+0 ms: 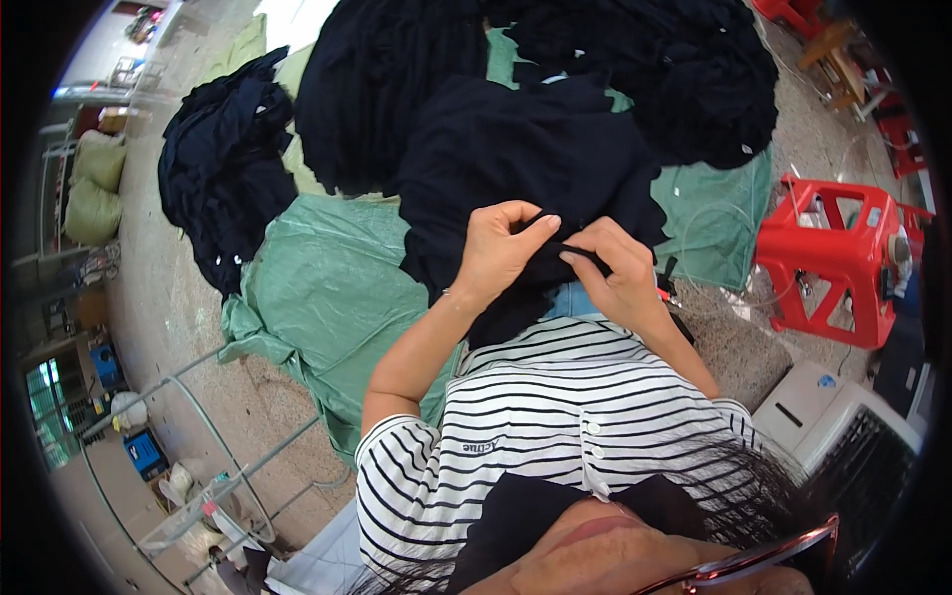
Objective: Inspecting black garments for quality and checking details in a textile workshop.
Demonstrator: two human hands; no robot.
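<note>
Left hand: raised in front of the striped shirt, fingers curled, thumb and forefinger pinched on a fold of the dark garment; a narrow grip holding cloth.
Right hand: just beside the left, fingertips nearly meeting it, pinched on a thin dark edge of the same garment; also a narrow grip on cloth.
Dark garment: draped over the person's lap, its bulk spreading away from the body toward the far side; its long axis runs near to far, the near end tucked under the two hands, the far end lying against the dark pile.
Pinched edge: a short strip stretched between the two hands, running left to right.
Dark pile: heaped on the far side on a green sheet spread over the floor.
Second heap: more dark clothing, far left, apart from the main pile.
Red stool: to the right, on the floor, near the sheet's edge.
White appliance: near right, beside the person.
Small tool in the hands: cannot tell.
</note>
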